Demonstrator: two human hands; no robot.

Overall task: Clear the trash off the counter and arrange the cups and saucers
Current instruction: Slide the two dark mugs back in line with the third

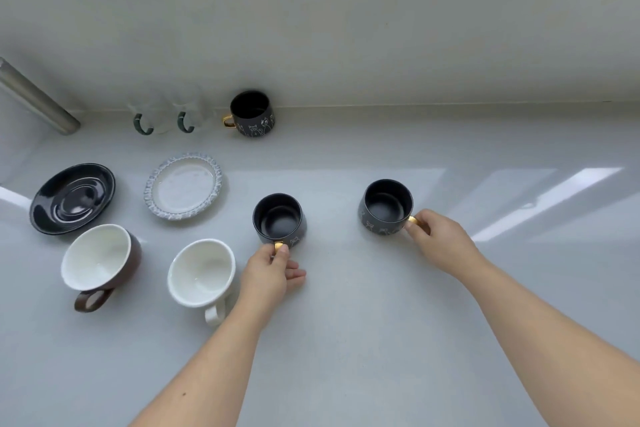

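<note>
Two dark cat-print cups with gold handles stand upright on the pale counter (346, 322). My left hand (270, 270) pinches the gold handle of the nearer middle cup (278, 220). My right hand (440, 239) grips the handle of the right cup (386, 206). A third matching cup (252, 113) stands by the back wall. A black saucer (72, 198) and a white blue-rimmed saucer (185, 185) lie at the left. In front of them sit a brown cup with a white inside (100, 262) and a white cup (202, 272).
Two clear glass mugs with green handles (143, 123) (185, 121) stand against the back wall, left of the third dark cup. A metal tube (34, 97) slants in at the far left. Bare counter stretches to the right and toward me.
</note>
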